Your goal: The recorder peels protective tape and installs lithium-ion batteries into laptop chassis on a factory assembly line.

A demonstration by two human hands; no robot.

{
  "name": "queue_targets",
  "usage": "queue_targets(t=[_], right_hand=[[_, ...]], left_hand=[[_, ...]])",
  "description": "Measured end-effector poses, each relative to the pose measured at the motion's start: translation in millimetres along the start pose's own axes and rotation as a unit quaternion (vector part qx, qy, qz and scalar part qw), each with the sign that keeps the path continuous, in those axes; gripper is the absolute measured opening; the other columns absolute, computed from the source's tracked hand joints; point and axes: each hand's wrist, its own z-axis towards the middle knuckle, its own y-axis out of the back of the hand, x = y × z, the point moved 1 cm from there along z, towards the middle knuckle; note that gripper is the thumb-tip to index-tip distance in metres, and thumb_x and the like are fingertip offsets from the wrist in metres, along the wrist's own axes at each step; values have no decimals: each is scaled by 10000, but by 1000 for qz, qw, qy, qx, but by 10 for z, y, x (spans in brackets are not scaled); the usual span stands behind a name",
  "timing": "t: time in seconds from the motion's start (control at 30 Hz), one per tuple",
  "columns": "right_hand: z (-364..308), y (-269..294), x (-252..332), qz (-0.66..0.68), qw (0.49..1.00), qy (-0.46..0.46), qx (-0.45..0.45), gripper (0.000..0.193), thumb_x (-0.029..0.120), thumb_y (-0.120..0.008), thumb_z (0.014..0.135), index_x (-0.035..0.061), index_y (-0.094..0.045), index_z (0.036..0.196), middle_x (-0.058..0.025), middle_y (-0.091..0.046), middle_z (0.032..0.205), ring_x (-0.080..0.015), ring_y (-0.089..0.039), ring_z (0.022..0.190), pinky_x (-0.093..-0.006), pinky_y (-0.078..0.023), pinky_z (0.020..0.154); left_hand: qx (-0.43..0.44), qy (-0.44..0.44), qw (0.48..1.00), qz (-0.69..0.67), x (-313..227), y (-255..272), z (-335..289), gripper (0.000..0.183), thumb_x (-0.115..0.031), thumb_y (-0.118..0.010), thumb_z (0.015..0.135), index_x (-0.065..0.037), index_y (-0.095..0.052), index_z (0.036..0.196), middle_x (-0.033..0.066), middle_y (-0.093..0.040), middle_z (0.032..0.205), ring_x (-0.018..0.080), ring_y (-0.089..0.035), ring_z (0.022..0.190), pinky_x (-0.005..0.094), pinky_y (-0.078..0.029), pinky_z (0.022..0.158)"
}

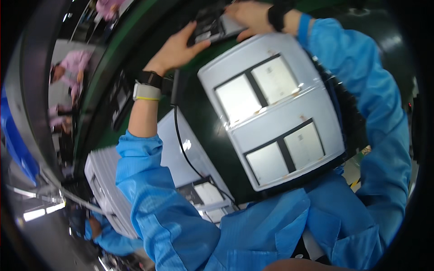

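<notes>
The grip of the left hand (178, 47), at the upper middle of the frame, lies flat with fingers spread on the near edge of a dark flat device (209, 25), and the right hand (251, 16), just right of it at the top edge, closes over the device's far end, so both hold it above the dark green table (205, 131). Right of centre lies a white tray (275, 113) with four pale panels. Judging by this, the step in hand is carrying or setting down the device; the next move calls for keeping it level.
</notes>
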Motion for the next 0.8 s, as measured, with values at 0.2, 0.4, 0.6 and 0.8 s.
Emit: queue_targets(t=[0.2, 0.4, 0.6, 0.8], right_hand=[[56, 507, 147, -159, 980, -24, 115, 599, 552, -755, 792, -14, -704, 979, -239, -708, 974, -408, -699, 940, -479, -569, 804], [130, 352, 98, -154, 983, 47, 90, 549, 556, -727, 818, 14, -691, 895, -204, -695, 931, -401, -692, 897, -483, -557, 770], [112, 396, 197, -93, 994, 44, 33, 533, 569, -771, 746, 39, -718, 749, -192, -703, 819, -406, -702, 806, -488, -570, 706], [60, 488, 128, 5, 989, 38, 140, 454, 368, -751, 868, -17, -678, 1096, -236, -695, 1134, -381, -682, 1036, -416, -556, 894]], left_hand=[[-135, 80, 987, -40, -580, 728, -1504, 532, -278, -678, 972, 11, -556, 1402, 199, -605, 1401, 254, -554, 1328, 324, -400, 1100], [-49, 321, 946, -19, -1231, 319, -2985, 595, -179, -762, 879, -16, -558, 1413, 188, -597, 1412, 309, -509, 1382, 424, -383, 1143], [41, 353, 932, -71, -1685, -668, -3809, 1141, -222, -932, 613, -19, -322, 1555, 204, -257, 1644, 373, -299, 1501, 420, -321, 1202], [-22, 367, 926, -89, -1682, -687, -3817, 989, -253, -959, 535, -13, -546, 1400, 211, -324, 1616, 381, -390, 1454, 446, -401, 1149]])
